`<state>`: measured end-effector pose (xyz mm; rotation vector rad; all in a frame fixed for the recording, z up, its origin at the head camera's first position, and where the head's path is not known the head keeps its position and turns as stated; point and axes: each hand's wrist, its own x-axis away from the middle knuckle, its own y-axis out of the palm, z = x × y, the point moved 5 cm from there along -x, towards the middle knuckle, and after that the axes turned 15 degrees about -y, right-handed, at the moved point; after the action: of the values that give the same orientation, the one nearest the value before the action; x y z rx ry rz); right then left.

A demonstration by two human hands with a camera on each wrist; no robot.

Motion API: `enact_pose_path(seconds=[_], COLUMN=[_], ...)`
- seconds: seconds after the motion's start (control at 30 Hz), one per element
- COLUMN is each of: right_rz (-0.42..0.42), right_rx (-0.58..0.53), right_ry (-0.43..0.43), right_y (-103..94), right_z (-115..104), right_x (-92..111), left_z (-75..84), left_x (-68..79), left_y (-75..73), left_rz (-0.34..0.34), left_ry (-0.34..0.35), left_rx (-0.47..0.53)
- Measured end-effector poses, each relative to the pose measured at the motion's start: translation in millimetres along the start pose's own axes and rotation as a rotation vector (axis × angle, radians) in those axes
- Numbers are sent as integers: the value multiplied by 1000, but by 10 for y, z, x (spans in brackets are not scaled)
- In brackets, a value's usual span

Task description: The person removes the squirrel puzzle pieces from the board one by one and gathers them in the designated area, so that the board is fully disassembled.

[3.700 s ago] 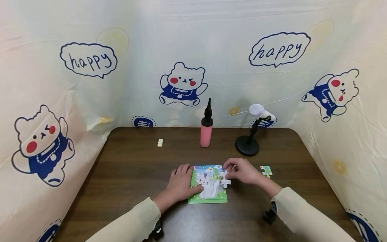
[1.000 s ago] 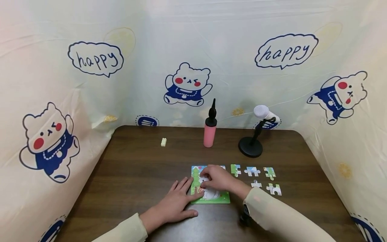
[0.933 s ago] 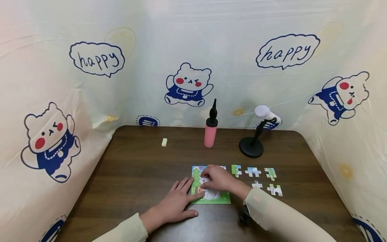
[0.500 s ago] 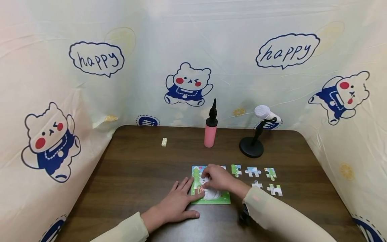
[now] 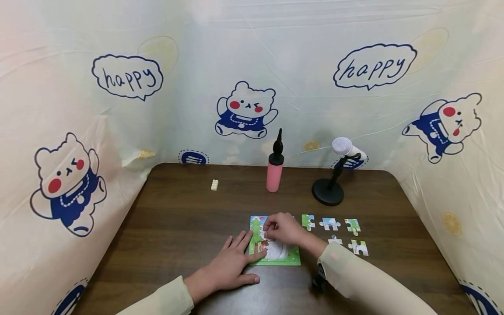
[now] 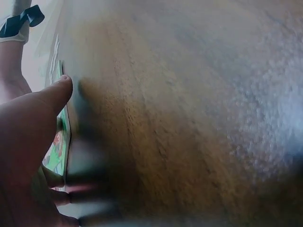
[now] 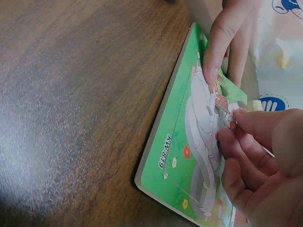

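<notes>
A puzzle board [image 5: 293,258] with a green border and a white animal picture lies on the table in front of me. My left hand [image 5: 226,264] lies spread at its left edge, fingers straight, thumb resting on the lower left of the picture. Over the upper middle of the board, my right hand [image 5: 287,229] pinches a puzzle piece [image 7: 231,93] between thumb and fingers. In the right wrist view that piece, green and white, is tilted up from the board. The right hand hides part of the picture in the head view.
Several loose puzzle pieces [image 5: 330,223] lie right of the board, one partly behind the right sleeve. Farther back stand a pink pump [image 5: 274,177] and a microphone on a black stand [image 5: 328,191]. A small cream toy brick [image 5: 214,185] sits at the back left.
From the board's right edge, my right hand has moved left over its middle. More loose pieces now lie to the right. In the last half second the right hand has risen slightly.
</notes>
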<state>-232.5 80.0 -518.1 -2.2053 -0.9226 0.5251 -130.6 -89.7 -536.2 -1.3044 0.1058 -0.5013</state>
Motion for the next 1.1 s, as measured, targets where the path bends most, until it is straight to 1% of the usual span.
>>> enact_pose_path(seconds=[0.17, 0.37, 0.47, 0.57, 0.67, 0.8, 1.0, 1.1], right_rz=[21, 16, 14, 23, 36, 54, 50, 39], right_rx=[-39, -91, -119, -138, -137, -122, -114, -106], right_ry=[11, 51, 56, 50, 40, 36, 87, 124], right_y=[-16, -41, -102, -211, -351, -539, -784, -870], right_z=[27, 37, 14, -5, 35, 154, 392, 478], right_x=[9, 6, 34, 101, 208, 403, 769, 926], left_z=[4, -3, -11, -23, -24, -12, 10, 14], left_x=[-6, -26, -31, -28, -31, -46, -75, -87], left_y=[12, 15, 17, 19, 3, -24, -29, -23], left_rz=[-3, -13, -23, -31, -37, -40, -41, -44], left_ry=[-4, -10, -11, -12, -23, -44, -45, -45], left_rx=[5, 14, 17, 11, -1, -17, -19, -14])
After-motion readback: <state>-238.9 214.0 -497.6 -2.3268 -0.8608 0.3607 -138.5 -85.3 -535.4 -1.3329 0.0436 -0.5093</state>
